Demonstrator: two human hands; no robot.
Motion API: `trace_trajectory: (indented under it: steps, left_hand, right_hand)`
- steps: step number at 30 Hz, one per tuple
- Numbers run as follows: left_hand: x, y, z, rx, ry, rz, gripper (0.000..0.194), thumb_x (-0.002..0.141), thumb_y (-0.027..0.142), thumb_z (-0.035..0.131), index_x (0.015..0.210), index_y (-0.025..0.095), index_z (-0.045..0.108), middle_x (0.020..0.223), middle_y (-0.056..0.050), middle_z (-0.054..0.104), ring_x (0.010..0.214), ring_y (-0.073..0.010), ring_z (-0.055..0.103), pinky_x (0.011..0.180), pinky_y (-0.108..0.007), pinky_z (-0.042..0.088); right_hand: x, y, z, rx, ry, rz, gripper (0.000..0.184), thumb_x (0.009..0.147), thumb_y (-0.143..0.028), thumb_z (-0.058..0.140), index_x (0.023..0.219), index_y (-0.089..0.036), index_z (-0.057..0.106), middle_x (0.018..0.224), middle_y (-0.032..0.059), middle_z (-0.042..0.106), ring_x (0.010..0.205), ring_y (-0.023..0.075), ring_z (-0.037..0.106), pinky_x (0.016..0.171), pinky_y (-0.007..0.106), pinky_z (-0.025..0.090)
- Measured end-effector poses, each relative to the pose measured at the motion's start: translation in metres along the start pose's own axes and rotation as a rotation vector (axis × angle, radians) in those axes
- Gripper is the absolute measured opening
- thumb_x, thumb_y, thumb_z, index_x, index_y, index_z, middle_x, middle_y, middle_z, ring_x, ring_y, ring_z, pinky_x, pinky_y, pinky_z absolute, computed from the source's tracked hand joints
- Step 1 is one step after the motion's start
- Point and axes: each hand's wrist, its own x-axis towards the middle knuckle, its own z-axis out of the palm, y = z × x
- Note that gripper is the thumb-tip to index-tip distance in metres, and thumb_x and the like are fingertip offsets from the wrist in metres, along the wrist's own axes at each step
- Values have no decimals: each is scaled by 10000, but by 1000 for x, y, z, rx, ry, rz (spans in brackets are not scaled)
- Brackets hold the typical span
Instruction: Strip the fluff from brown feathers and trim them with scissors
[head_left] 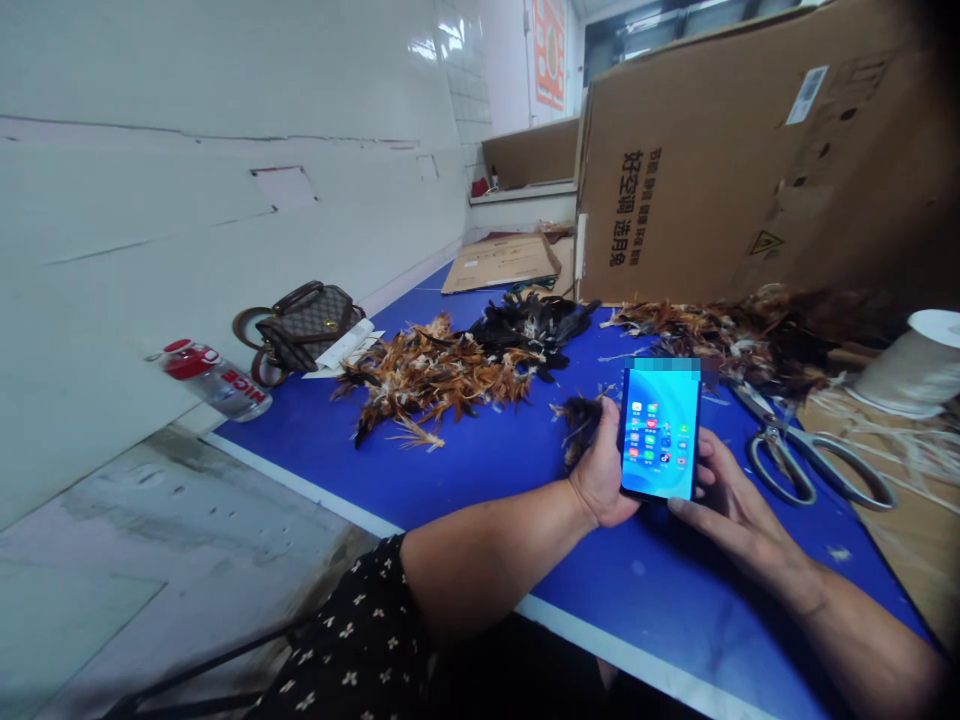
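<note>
Both hands, left hand (604, 475) and right hand (731, 500), clamp fingers on a lit phone (660, 430); bottle (217, 378) reads "NICE".

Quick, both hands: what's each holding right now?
Left hand: grip closed on the phone.
Right hand: fingers on the phone's right edge, supporting it.

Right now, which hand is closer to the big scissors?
The right hand. It sits just beside the scissors, on their near left, its grip on the phone. The left hand holds the phone's far side, farther from the scissors.
</note>
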Motion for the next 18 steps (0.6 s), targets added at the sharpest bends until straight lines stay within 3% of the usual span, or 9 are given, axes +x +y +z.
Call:
trace_trajectory:
  steps: [6,13,18]
  left_hand:
    - [1,-1,-2,42,-26,13,1110,1094,848,91,1435,33,763,1255,-301,826,1009,-361,853,1015,-521,656]
    - [1,-2,-4,43,-37,15,1042,1087,870,265,1478,29,742,1270,-310,820,1031,-380,849,1047,-544,641]
    - [2,-1,-4,15,-25,0,1034,1091,859,264,1449,26,761,1252,-315,822,1020,-386,851,1042,-550,642]
  right_hand:
    - [-1,2,-1,9,-14,-13,880,877,-555,923,1647,-437,513,1136,25,624,1020,262,617,892,365,620]
    - [-1,7,-2,35,-16,2,892,884,-536,936,1663,-482,505,1246,35,644,1088,274,626,926,370,614]
    - [-2,5,-2,28,-20,-9,879,889,-535,939,1660,-487,518,1166,16,634,1024,247,606,897,345,603]
